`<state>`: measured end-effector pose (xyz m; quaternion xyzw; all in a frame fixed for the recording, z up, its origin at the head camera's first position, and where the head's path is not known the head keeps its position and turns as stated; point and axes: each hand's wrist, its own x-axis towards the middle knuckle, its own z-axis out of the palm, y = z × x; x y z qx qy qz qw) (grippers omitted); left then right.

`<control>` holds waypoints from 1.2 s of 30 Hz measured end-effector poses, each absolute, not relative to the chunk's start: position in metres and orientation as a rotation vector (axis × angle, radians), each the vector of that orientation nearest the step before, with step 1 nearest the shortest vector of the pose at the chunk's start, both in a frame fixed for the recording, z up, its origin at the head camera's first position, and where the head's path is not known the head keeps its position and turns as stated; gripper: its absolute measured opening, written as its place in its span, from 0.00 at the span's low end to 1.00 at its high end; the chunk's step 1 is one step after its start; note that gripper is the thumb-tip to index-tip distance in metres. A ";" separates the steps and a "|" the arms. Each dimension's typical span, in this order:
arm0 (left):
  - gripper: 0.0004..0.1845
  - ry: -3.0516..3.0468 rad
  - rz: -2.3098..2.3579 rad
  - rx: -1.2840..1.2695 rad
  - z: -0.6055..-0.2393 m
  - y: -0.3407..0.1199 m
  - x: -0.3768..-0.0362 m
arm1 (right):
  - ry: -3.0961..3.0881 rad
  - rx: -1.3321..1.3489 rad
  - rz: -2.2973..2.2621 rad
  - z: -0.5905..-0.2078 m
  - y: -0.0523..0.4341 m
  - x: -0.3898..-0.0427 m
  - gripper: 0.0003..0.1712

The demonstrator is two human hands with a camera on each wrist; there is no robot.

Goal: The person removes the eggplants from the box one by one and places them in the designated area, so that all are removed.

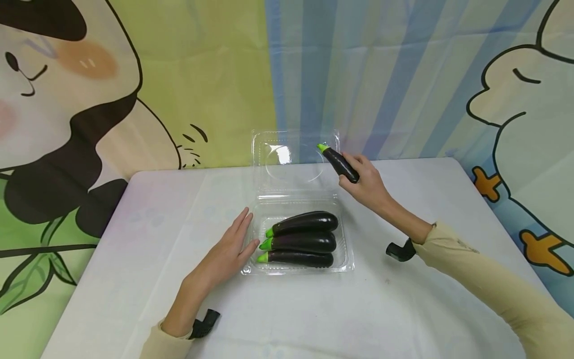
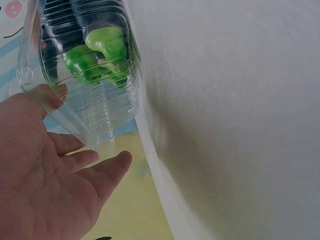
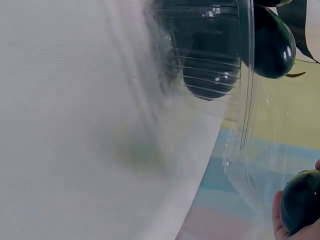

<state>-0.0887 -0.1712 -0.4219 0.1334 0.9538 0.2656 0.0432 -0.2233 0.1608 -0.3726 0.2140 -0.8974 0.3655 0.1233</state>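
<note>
Staged indoor tabletop setup, cartoon-printed cloth backdrop (image 1: 215, 75), large panda figure (image 1: 89, 134), blue stripes (image 1: 316, 65), white-covered table (image 1: 157, 224) before it

The head camera looks forward and down from above the table (image 1: 381, 304), at the longest range, taking in the backdrop (image 1: 228, 75). The left wrist camera sits low behind the left hand (image 1: 228, 249), rolled sideways, facing the stem ends of the eggplants (image 1: 305, 243) at close range. The right wrist camera, also low and rolled, faces their rounded ends; the right hand (image 1: 367, 184) lies farther off, lower right. All 3 views share the clear container (image 1: 347, 257); the 2 wrist views show it from opposite sides.
</note>
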 end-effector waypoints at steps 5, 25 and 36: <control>0.37 2.921 0.818 0.418 -0.422 -0.171 -0.089 | -2.616 0.574 1.113 -0.376 0.170 -0.222 0.33; 0.37 2.900 0.806 0.403 -0.421 -0.171 -0.089 | -2.609 0.338 1.256 -0.389 0.199 -0.218 0.31; 0.36 2.909 0.833 0.413 -0.418 -0.170 -0.087 | -2.698 0.293 1.156 -0.400 0.202 -0.221 0.37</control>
